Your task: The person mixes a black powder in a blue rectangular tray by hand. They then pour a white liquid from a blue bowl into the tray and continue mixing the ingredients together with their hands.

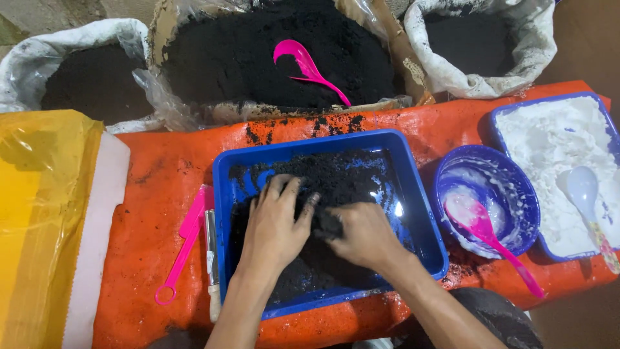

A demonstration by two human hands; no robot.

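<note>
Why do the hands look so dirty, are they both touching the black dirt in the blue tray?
Touching. The head view shows the left hand pressed flat on the black soil in the blue tray, and the right hand gripping a clump of it.

Orange tarp-covered bench (161,174) on brown floor (584,45)

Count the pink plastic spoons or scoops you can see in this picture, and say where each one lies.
3. One pink scoop lies on the black soil in the middle sack, one pink spoon on the orange cover left of the blue tray, one pink ladle in the blue bowl. Others could be buried.
</note>
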